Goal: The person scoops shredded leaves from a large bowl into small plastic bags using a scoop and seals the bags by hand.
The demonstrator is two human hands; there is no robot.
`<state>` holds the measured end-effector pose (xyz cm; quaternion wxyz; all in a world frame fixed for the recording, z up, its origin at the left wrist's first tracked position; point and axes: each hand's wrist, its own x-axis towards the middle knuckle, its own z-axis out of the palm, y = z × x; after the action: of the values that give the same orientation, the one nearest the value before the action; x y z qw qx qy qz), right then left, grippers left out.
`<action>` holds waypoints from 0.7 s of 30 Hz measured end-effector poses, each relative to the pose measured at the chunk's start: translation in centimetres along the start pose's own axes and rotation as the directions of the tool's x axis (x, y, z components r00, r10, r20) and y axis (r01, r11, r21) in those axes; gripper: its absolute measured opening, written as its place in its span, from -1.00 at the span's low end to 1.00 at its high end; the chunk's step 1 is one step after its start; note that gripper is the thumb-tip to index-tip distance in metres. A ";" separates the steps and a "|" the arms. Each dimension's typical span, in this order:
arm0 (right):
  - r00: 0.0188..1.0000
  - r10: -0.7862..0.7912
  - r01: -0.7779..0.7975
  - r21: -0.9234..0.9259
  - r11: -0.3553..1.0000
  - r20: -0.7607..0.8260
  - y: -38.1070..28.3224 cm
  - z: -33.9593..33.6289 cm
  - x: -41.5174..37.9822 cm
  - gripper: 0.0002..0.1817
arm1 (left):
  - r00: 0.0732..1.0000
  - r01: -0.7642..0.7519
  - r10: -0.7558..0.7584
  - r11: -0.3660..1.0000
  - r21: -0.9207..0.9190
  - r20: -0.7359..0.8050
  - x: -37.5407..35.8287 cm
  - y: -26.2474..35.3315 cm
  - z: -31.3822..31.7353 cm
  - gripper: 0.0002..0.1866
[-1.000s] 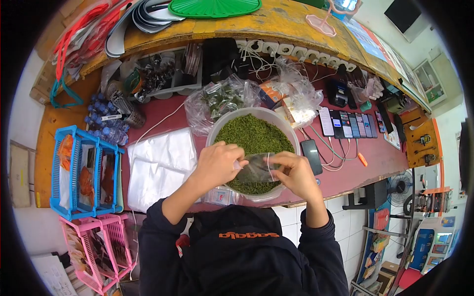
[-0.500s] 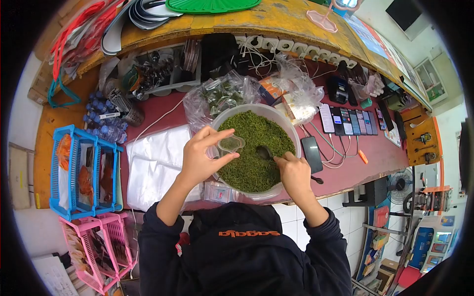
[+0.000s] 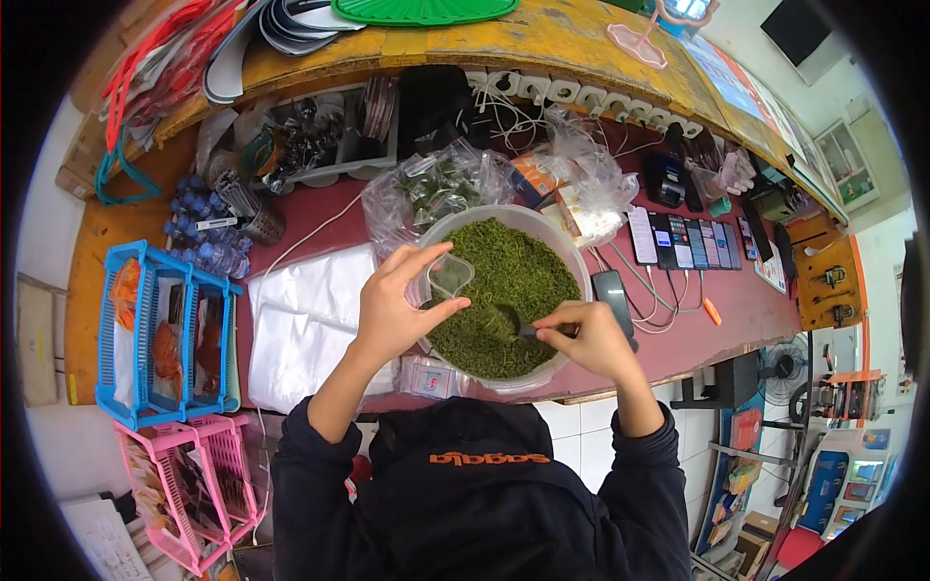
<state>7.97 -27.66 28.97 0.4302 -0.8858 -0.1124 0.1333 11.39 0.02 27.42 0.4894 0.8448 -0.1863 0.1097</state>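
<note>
A round translucent tub [image 3: 579, 259] in front of me holds a heap of finely shredded green plant matter [image 3: 513, 257]. My left hand [image 3: 392, 302], at the tub's left rim, grips a small clear plastic cup [image 3: 451, 275] between thumb and fingers, its open side toward the heap. Over the lower right of the tub, my right hand [image 3: 593, 337] pinches the handle of a dark spoon [image 3: 526, 330]. The spoon's bowl sits at the surface with green shreds on it.
White plastic bags [image 3: 305, 329] lie left of the tub, a small box [image 3: 431, 378] at its near side. A crumpled clear bag [image 3: 441, 189] stands behind it. A dark phone [image 3: 613, 302] lies to the right, beyond it a row of phones [image 3: 683, 240]. Blue baskets [image 3: 170, 334] stand far left.
My right hand has moved up and right, turning the spoon leftward, and its bowl now carries green shreds. The cup in my left hand has tilted and shifted slightly left.
</note>
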 end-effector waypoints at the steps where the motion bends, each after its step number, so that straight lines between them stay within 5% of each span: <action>1: 0.998 -0.031 0.030 -0.015 0.999 -0.048 -0.4 -0.5 -0.1 -0.85 | 1.000 -0.001 0.001 1.000 -0.002 0.002 0.0 0.1 0.1 -0.36; 6: 0.919 -0.187 0.158 -0.111 0.981 -0.347 -3.1 -0.7 -0.4 -0.84 | 0.982 0.023 -0.047 0.991 0.128 0.185 0.3 0.9 2.3 -0.39; 8: 0.800 -0.367 0.189 -0.381 0.905 -0.475 -3.9 -0.1 -0.4 -0.86 | 0.972 0.079 -0.097 0.993 0.089 0.216 0.7 1.5 2.9 -0.37; 11: 0.683 -0.592 0.226 -0.647 0.728 -0.427 -3.5 0.8 -0.1 -0.86 | 0.984 0.051 -0.060 0.997 0.057 0.169 1.1 1.8 3.5 -0.37; 15: 0.681 -0.605 0.184 -0.703 0.687 -0.413 -3.6 1.1 -0.4 -0.85 | 0.985 0.050 -0.059 0.997 0.061 0.162 1.1 1.9 3.4 -0.37; 18: 0.655 -0.532 0.123 -0.620 0.775 -0.536 -4.1 -0.5 -1.1 -0.85 | 0.993 0.062 -0.074 0.989 0.136 0.087 0.8 1.5 3.2 -0.36; 21: 0.889 -0.310 0.135 -0.454 0.881 -0.337 -4.0 -1.6 -1.1 -0.88 | 0.999 0.043 -0.040 0.971 0.236 -0.019 0.1 1.4 3.9 -0.34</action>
<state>7.10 -26.76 33.27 0.2566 -0.9459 -0.1510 -0.1291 10.92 -4.02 26.65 0.3887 0.9001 -0.1507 0.1268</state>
